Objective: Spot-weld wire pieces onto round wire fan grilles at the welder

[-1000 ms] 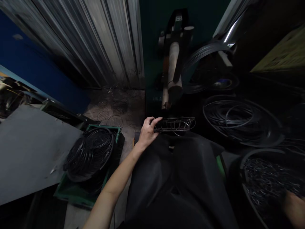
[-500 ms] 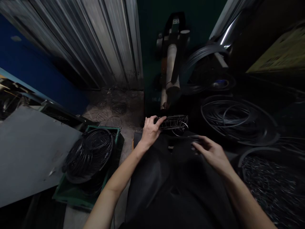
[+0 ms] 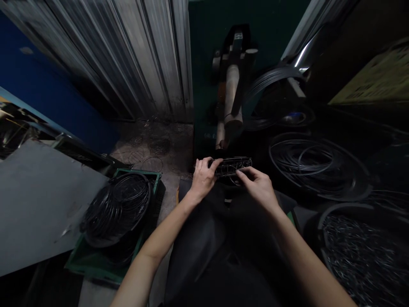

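Now, from the head camera, both bare hands meet at a slim wire frame [image 3: 230, 161] in the middle of the scene, just beyond the person's dark-covered lap [image 3: 198, 238]. On its left end, the left hand [image 3: 203, 178] has it pinched, thumb over the near side, fingers curled round the far side. Over on the right end comes the right hand [image 3: 259, 188], thumb and forefinger drawn close together right at the wires; whether a piece sits between those fingertips, I cannot tell.

Straight ahead, far side, thick pale rods [image 3: 232, 89] jut out in front of a dark green panel [image 3: 204, 42], with a corrugated metal wall [image 3: 143, 55] to its left. Swing right: a coil of wire [image 3: 273, 76] on the far side, then a round tub [image 3: 361, 183] with loops of wire inside, and nearer, a dark bin [image 3: 322, 230] loaded with small shiny metal bits. Across to the left, it's a green crate [image 3: 92, 266], a round tray of dark wire rings [image 3: 116, 204] resting on it, tilted, and a grey sheet [image 3: 44, 204] just beside, farther left.
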The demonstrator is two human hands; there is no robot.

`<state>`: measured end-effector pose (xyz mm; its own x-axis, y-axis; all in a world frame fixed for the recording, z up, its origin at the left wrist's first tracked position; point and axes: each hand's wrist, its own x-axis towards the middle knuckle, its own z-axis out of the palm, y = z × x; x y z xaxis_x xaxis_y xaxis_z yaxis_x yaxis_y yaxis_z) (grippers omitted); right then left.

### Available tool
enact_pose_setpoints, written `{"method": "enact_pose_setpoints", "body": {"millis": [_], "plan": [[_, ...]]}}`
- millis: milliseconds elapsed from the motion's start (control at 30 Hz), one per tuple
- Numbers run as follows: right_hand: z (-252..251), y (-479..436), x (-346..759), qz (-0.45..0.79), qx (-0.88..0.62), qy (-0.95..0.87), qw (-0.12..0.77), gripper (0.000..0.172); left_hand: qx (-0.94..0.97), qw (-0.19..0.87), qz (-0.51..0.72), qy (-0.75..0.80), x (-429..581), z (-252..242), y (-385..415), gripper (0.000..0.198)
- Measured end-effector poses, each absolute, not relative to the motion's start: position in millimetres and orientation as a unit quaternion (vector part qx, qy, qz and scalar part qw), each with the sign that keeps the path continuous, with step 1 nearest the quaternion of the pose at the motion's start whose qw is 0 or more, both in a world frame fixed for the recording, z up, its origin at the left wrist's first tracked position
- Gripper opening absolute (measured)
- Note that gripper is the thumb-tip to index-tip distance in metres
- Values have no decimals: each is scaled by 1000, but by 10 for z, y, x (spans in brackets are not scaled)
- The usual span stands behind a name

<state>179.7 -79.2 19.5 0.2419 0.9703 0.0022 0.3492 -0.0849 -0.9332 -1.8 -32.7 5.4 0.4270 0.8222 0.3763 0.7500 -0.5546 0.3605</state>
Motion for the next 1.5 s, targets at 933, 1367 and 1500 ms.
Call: {"method": "enact_pose_setpoints", "body": {"millis": [933,1367,1500], "plan": [[84,-549,1428,260,-668,-505,480,36,843,24,271,465,-55,-29,-211,62],[-55,-408,1418,172,-615,-572,514,29,834,20,312,455,-56,-186,-2,54],[-61,-381,1427,156,-613,-581,512,27,833,28,327,446,-49,-210,39,53]]}}
